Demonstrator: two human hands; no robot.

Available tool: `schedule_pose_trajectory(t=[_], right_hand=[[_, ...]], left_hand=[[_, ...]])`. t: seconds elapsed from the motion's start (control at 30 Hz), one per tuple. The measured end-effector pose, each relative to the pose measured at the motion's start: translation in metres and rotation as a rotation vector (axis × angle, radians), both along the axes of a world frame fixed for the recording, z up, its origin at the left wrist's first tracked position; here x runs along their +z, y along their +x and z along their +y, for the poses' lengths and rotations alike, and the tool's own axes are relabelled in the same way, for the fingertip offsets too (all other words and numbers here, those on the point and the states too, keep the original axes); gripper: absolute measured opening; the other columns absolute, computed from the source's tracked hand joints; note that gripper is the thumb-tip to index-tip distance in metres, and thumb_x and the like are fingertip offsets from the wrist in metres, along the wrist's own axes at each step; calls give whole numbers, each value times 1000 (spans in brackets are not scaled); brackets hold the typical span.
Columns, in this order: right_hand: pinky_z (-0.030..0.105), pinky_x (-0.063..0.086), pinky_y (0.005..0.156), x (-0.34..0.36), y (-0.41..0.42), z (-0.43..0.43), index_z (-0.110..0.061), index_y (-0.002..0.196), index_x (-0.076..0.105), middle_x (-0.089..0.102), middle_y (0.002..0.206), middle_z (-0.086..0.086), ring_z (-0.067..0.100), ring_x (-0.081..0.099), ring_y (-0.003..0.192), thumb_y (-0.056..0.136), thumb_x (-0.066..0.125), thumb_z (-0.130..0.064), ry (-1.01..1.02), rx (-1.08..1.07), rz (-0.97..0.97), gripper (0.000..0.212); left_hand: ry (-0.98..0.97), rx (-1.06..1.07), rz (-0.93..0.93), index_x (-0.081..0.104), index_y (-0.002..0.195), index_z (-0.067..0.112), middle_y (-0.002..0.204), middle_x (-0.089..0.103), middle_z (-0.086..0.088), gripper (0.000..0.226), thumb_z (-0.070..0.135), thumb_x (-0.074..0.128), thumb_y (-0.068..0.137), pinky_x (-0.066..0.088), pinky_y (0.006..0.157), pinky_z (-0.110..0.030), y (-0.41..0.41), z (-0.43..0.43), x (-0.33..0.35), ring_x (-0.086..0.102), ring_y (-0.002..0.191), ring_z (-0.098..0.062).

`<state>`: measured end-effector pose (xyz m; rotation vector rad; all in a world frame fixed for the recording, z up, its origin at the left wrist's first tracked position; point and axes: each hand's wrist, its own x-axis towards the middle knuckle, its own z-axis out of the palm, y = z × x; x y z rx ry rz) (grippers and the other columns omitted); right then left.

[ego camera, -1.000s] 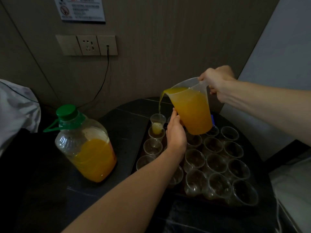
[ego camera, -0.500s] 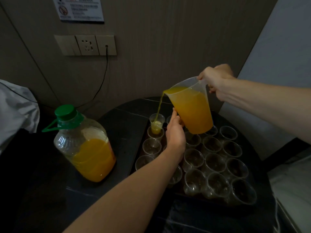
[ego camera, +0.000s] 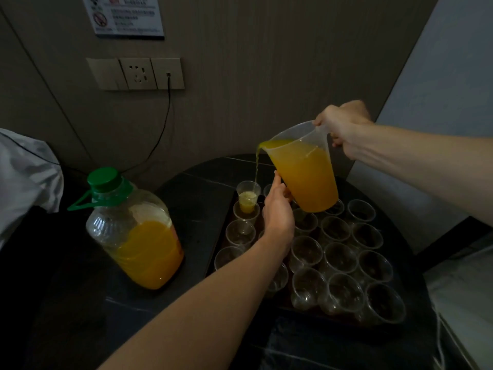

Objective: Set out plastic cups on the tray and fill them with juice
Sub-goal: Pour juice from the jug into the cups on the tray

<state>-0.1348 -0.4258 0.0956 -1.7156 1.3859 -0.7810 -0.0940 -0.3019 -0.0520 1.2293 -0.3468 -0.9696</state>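
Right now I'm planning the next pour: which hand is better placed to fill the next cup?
Right: the right hand grips the jug by its handle; the left hand only touches its side.

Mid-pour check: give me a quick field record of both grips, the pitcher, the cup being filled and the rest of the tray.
right grip: holds pitcher by its handle, tilted, pouring
left grip: straight fingers touch pitcher's lower side
juice stream: falls into far-left cup, partly full
other cups: on tray, look empty
bottle: green cap on, left of tray, partly full
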Motion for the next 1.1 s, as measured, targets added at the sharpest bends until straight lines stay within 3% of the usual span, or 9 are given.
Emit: schedule_pose_trajectory(t=[0.2, 0.53, 0.67, 1.1], right_hand=[[23, 45, 57, 2, 1, 0, -15, 125, 62, 60, 92, 0, 9, 57, 74, 94, 66, -22, 7, -8, -30, 32], [22, 42, 52, 1, 2, 1, -13, 121, 62, 60, 88, 1, 8, 54, 66, 95, 66, -22, -2, 3, -1, 28], [22, 42, 53, 1, 4, -1, -15, 119, 63, 63, 95, 2, 9, 56, 68, 95, 66, -23, 2, 5, 7, 26], [23, 42, 53, -4, 5, -1, -14, 123, 62, 60, 92, 1, 10, 56, 71, 93, 67, -22, 27, -4, 21, 31]], left_hand=[[16, -2, 17, 32, 155, 39, 150, 50, -3, 47, 37, 31, 109, 29, 120, -47, 1, 3, 10, 49, 136, -21], [28, -5, 21, 31, 156, 36, 151, 47, -4, 47, 35, 30, 110, 31, 120, -47, 0, 8, 17, 46, 139, -23], [34, -1, 17, 31, 156, 36, 153, 46, -5, 47, 32, 28, 110, 31, 120, -48, -1, 8, 17, 46, 139, -23], [42, -35, 15, 26, 159, 32, 154, 45, -8, 50, 24, 26, 109, 30, 120, -51, -2, 15, 19, 46, 139, -25]])
